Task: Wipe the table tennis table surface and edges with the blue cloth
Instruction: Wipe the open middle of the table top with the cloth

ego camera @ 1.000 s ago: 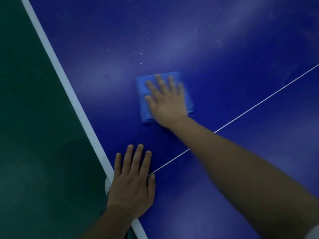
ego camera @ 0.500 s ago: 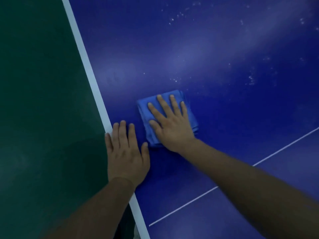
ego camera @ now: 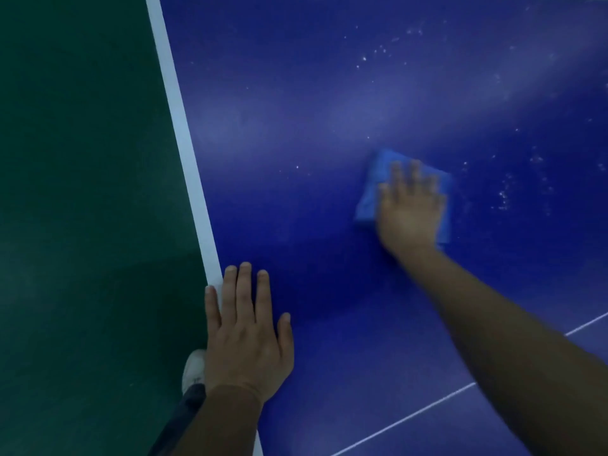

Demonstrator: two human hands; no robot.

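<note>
1. The blue table tennis table [ego camera: 329, 110] is seen from above, and its white edge stripe [ego camera: 184, 136] is taken as the mark for all places below.
2. The blue cloth [ego camera: 371, 192], folded to a pad, is laid flat on the table top, well to the right of the edge stripe.
3. The cloth is pressed down by the right hand [ego camera: 409, 212], whose fingers are stretched flat and slightly spread over it; the hand is blurred.
4. The left hand [ego camera: 245, 340] is laid flat on the table with fingers straight and nothing held. Its little finger lies on the edge stripe.
5. White specks [ego camera: 503, 195] are scattered far right of the edge stripe, beyond the cloth.
6. Green floor [ego camera: 75, 159] and a white shoe [ego camera: 192, 370] are seen left of the edge stripe.
</note>
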